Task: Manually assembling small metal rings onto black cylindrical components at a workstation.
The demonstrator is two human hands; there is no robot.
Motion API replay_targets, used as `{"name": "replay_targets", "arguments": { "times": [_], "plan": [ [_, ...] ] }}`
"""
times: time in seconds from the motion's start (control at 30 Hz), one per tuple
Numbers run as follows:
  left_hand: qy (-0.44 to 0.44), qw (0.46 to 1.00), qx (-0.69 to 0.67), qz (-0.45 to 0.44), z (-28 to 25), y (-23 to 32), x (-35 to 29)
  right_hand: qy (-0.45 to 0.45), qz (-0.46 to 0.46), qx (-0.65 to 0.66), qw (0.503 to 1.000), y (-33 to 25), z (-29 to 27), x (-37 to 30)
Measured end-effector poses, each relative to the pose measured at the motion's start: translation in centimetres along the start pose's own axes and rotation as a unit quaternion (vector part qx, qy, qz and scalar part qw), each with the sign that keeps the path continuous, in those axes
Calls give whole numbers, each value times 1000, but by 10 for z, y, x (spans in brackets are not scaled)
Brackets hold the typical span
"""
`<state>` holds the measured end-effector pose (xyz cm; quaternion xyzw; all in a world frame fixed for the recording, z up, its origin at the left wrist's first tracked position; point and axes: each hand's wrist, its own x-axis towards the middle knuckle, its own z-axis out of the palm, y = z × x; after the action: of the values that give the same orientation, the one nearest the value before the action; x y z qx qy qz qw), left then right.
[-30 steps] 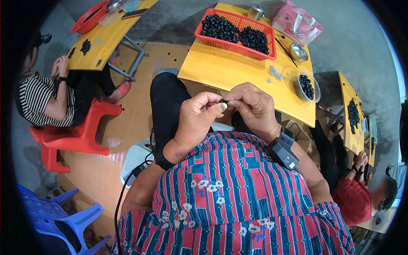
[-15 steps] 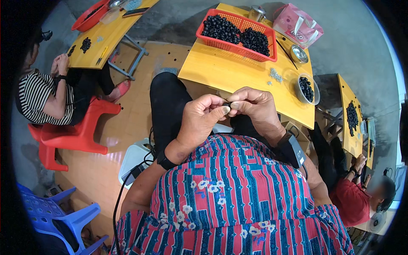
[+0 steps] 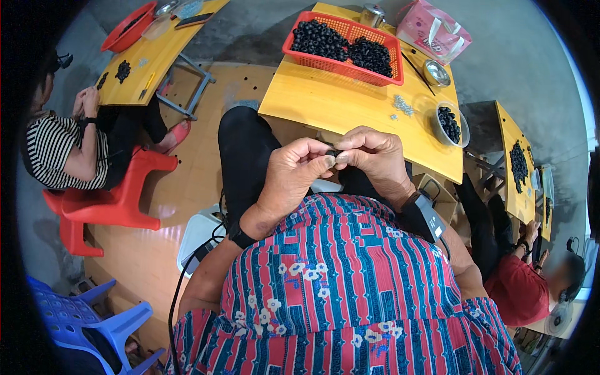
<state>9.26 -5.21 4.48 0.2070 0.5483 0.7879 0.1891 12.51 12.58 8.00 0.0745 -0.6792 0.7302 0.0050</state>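
Between my two hands, over my lap at the table's near edge, is a small black ring-like part (image 3: 332, 153), mostly covered by fingertips. My left hand (image 3: 291, 167) pinches it between thumb and forefinger. My right hand (image 3: 373, 156) has its thumb and forefinger closed on its other side. More black parts fill an orange-red basket (image 3: 350, 67) on the yellow table (image 3: 337, 97), in two heaps. At the right edge a clear plastic tub (image 3: 464, 134) holds several more. Small clear or silvery pieces (image 3: 403, 105) lie in a loose pile nearby.
A metal bowl (image 3: 436, 73), a dark stick (image 3: 419, 72), a lidded metal canister (image 3: 372, 15) and a pink bag (image 3: 432, 31) stand or lie on the table. People sit at other tables left and right. A red stool (image 3: 112, 203) and blue chair (image 3: 94, 319) stand left.
Both hands stay together on the small black part, with only slight finger movement. The view has shifted a little. The person on the right has moved their hands apart.
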Motion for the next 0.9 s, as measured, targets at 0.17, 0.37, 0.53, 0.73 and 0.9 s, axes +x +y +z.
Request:
{"name": "replay_targets", "arguments": {
  "times": [0.17, 0.37, 0.53, 0.73, 0.9],
  "plan": [
    [0, 1000, -24, -20, -1, -1, -1, 6, -86, -96, 992, 2, 3, -2],
    [10, 1000, -19, -20, -2, 2, 0, 14, -45, -64, 997, -2, 7, 0],
    [12, 999, -21, -24, -2, 0, 1, 30, 40, 7, 999, -4, 6, 1],
    [24, 999, -23, -36, -2, -3, -1, 22, 134, 93, 986, -3, 2, 3],
    [28, 1000, -3, 2, -1, -4, -1, -17, 175, 196, 965, -1, -3, 3]
  ]
}}
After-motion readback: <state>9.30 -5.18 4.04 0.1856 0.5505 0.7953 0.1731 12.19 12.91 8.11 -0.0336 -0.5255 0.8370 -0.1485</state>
